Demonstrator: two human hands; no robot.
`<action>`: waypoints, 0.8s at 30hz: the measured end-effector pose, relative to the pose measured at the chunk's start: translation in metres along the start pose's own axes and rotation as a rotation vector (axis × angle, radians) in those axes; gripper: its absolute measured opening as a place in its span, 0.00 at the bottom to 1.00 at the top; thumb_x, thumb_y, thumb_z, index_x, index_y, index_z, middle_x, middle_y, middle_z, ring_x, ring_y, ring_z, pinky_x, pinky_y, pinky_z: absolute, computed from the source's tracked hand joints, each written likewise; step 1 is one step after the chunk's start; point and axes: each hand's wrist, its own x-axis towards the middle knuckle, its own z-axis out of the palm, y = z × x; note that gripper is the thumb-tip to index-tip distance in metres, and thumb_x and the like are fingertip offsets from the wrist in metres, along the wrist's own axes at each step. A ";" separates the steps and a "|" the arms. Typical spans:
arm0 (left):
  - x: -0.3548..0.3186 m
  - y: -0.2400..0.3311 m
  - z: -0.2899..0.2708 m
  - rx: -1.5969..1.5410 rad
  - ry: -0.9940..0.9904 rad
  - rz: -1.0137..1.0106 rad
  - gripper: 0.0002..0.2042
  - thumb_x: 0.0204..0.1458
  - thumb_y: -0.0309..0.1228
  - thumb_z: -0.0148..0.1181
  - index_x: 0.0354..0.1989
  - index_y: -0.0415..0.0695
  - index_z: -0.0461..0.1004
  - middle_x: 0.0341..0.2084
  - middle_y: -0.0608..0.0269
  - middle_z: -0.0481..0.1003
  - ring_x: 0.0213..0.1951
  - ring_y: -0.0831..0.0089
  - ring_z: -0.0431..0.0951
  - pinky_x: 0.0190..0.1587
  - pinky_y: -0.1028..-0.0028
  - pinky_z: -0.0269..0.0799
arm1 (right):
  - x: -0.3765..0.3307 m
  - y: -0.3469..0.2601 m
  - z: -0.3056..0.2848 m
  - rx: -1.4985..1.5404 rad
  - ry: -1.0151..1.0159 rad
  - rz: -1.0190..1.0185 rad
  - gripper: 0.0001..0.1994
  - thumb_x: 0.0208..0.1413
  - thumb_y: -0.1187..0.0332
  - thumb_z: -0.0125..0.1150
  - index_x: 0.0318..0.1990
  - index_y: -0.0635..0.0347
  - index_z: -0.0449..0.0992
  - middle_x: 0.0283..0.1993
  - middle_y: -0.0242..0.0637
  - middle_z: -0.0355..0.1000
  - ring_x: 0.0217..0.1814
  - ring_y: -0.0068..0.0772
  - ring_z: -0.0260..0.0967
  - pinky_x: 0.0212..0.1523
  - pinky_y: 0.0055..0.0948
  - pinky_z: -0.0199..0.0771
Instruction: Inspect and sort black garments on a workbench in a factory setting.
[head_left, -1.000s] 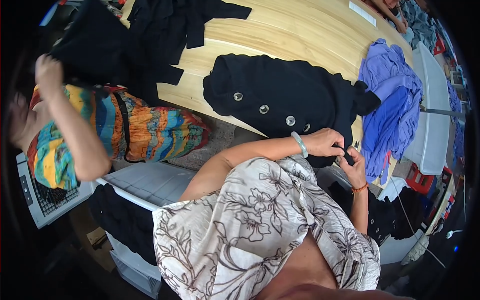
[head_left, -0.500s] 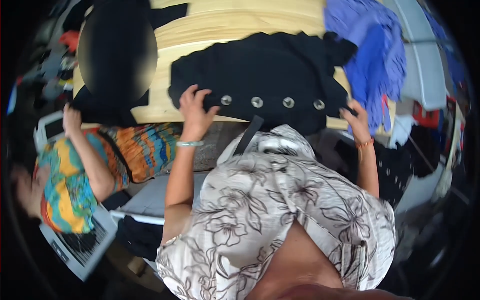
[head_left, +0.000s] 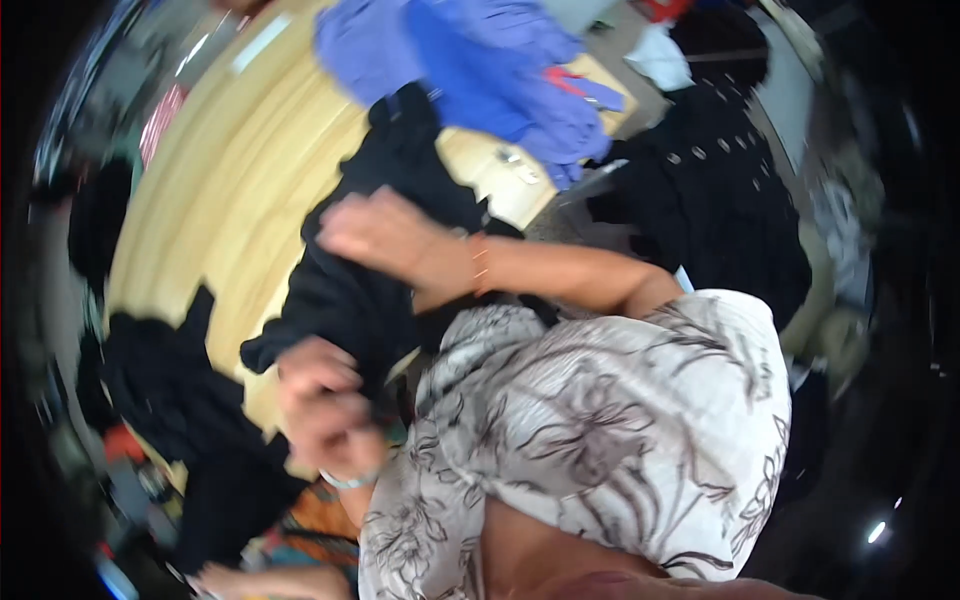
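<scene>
A black garment lies bunched along the near edge of the pale wooden table. Over its middle reaches my right hand, an orange bracelet at the wrist. It looks stretched out flat, fingers toward the left, though motion blurs it; I cannot tell whether it touches the cloth. My left hand, with a pale green bangle, is beside the garment's lower left end. Its fingers are too smeared to show whether they grip anything. The round metal eyelets are not visible on this garment now.
Purple and blue clothing is heaped at the table's far end. More black garments with eyelets are piled off the table at right. Another black garment lies at the table's left, near a co-worker's arm.
My view has swung to the right. My hands have left the garment's two ends, the right one crossing over its middle. The garment has gone from spread out to bunched.
</scene>
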 end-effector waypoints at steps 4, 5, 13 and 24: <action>0.036 0.028 0.047 -0.138 -0.690 0.298 0.16 0.30 0.26 0.68 0.34 0.49 0.79 0.36 0.60 0.73 0.36 0.63 0.73 0.39 0.65 0.69 | 0.011 0.008 0.022 0.462 0.271 -0.070 0.19 0.57 0.66 0.55 0.55 0.61 0.70 0.51 0.42 0.73 0.51 0.40 0.73 0.51 0.31 0.71; 0.038 0.034 0.050 -0.072 -0.668 0.348 0.12 0.35 0.26 0.65 0.32 0.48 0.77 0.36 0.58 0.72 0.37 0.60 0.73 0.39 0.61 0.69 | 0.013 0.004 0.013 0.572 0.299 -0.029 0.18 0.53 0.66 0.59 0.51 0.61 0.72 0.47 0.42 0.75 0.46 0.40 0.75 0.46 0.30 0.73; 0.023 -0.019 0.074 0.179 -0.435 0.410 0.23 0.54 0.31 0.57 0.59 0.47 0.61 0.55 0.43 0.64 0.54 0.45 0.67 0.56 0.49 0.63 | -0.065 0.011 -0.083 0.664 1.001 0.263 0.13 0.57 0.66 0.57 0.47 0.64 0.73 0.47 0.33 0.74 0.47 0.27 0.71 0.48 0.26 0.71; 0.023 -0.051 0.124 -0.027 -0.660 0.145 0.19 0.47 0.19 0.59 0.50 0.37 0.71 0.49 0.45 0.71 0.51 0.51 0.71 0.55 0.60 0.65 | -0.287 -0.093 -0.280 0.035 2.032 0.347 0.18 0.60 0.66 0.54 0.53 0.68 0.70 0.54 0.37 0.72 0.53 0.30 0.70 0.55 0.28 0.68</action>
